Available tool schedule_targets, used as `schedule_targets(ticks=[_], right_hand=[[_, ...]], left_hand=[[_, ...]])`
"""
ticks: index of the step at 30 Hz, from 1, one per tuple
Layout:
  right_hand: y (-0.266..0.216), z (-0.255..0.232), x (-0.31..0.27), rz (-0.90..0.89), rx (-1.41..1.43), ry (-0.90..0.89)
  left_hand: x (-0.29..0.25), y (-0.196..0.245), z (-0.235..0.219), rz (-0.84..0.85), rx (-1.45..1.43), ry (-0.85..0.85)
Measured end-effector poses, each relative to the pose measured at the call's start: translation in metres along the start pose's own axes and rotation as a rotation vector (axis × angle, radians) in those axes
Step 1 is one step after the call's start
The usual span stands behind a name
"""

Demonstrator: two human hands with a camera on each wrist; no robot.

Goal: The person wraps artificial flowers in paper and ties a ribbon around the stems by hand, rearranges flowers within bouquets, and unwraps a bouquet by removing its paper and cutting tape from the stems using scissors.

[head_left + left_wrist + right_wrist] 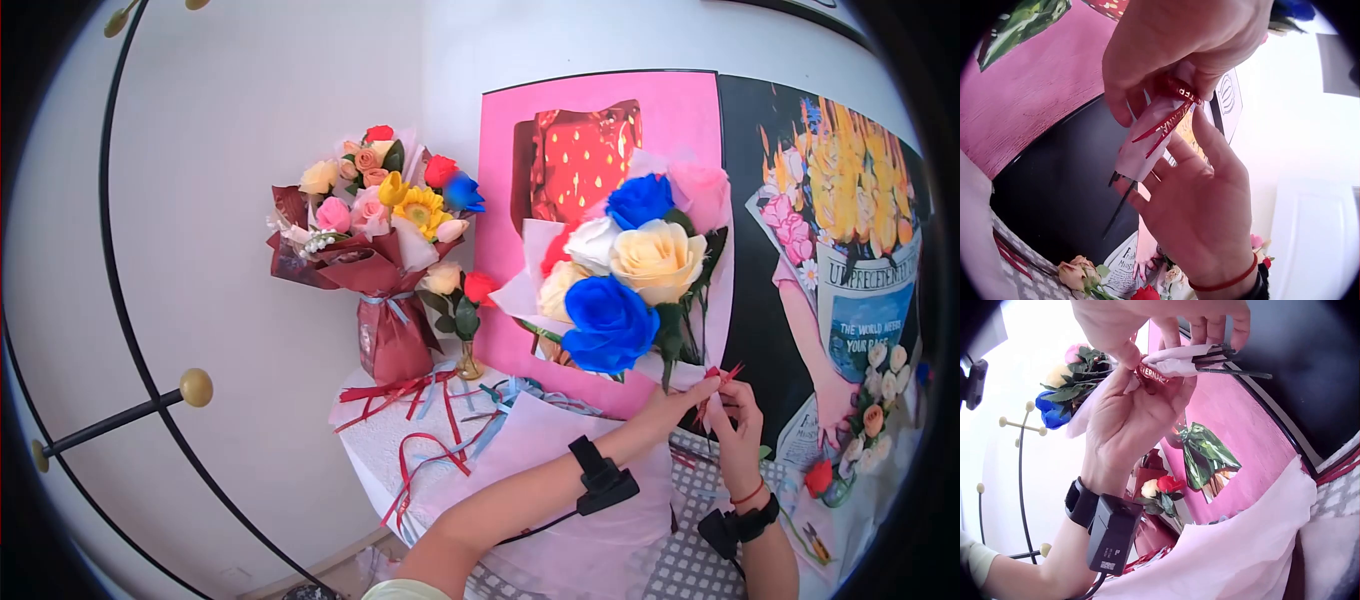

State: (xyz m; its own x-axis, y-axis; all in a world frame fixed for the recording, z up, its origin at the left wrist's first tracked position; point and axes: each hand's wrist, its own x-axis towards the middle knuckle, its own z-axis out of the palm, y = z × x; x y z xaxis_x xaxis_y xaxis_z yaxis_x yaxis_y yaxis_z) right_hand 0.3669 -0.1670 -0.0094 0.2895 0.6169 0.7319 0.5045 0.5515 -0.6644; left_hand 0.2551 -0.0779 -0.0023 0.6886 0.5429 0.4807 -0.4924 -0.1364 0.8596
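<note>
A bouquet of blue (609, 322), cream (657, 262) and pink roses in pale pink paper tilts up and left. Around its wrapped stems is a red lettered ribbon (1175, 119), knotted with loose ends. My left hand (690, 395) grips the wrapped stems at the ribbon, as the left wrist view shows from above. My right hand (1200, 206) is on the other side of the stems, its thumb and fingers pinching at the ribbon knot. Dark stem ends (1235, 374) stick out of the paper.
A wrapped bouquet (395, 330) and a small vase (468, 362) stand at the table's left. Ribbons (430, 450) and pink paper (560, 480) lie in front. Posters (850, 250) stand behind; pliers (817, 543) lie at right.
</note>
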Motion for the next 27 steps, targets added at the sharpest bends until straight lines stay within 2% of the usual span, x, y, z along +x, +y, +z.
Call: schedule_targets(ticks=[3, 5, 7, 9, 11, 13, 17, 19, 22, 25, 26, 27], right_hand=[[-0.003, -0.007, 0.003, -0.054, 0.015, 0.065], [0.000, -0.011, 0.008, -0.123, 0.020, 0.101], [-0.007, -0.018, 0.010, -0.067, 0.072, 0.083], [-0.022, -0.018, 0.011, -0.016, 0.161, 0.075], [-0.025, -0.027, 0.013, 0.030, 0.107, -0.031], [-0.030, -0.032, 0.015, 0.049, 0.133, -0.115], [-0.032, -0.040, 0.017, 0.112, 0.030, -0.126], [-0.040, -0.040, 0.017, 0.122, 0.037, -0.126], [-0.039, -0.040, 0.016, 0.130, 0.123, -0.224], [-0.041, -0.040, 0.014, 0.054, 0.051, -0.186], [-0.042, -0.041, 0.015, 0.056, 0.053, -0.181], [-0.043, -0.043, 0.015, -0.002, -0.024, -0.100]], left_hand=[[0.003, -0.002, -0.003, 0.046, -0.013, -0.044], [0.004, 0.000, -0.003, -0.034, 0.084, 0.012], [0.001, 0.004, 0.001, 0.000, 0.064, -0.005], [-0.002, 0.009, 0.005, -0.058, -0.018, -0.003], [-0.006, 0.011, 0.012, -0.065, -0.072, -0.005], [-0.003, 0.000, 0.006, -0.081, -0.133, -0.081], [-0.003, -0.004, 0.001, -0.147, -0.218, -0.190], [-0.005, -0.006, 0.003, -0.167, -0.211, -0.171], [-0.006, -0.007, 0.009, -0.210, -0.193, -0.133], [-0.008, -0.009, 0.012, -0.192, -0.199, -0.123], [-0.008, -0.010, 0.010, -0.186, -0.197, -0.166], [-0.007, -0.010, 0.008, -0.177, -0.197, -0.208]])
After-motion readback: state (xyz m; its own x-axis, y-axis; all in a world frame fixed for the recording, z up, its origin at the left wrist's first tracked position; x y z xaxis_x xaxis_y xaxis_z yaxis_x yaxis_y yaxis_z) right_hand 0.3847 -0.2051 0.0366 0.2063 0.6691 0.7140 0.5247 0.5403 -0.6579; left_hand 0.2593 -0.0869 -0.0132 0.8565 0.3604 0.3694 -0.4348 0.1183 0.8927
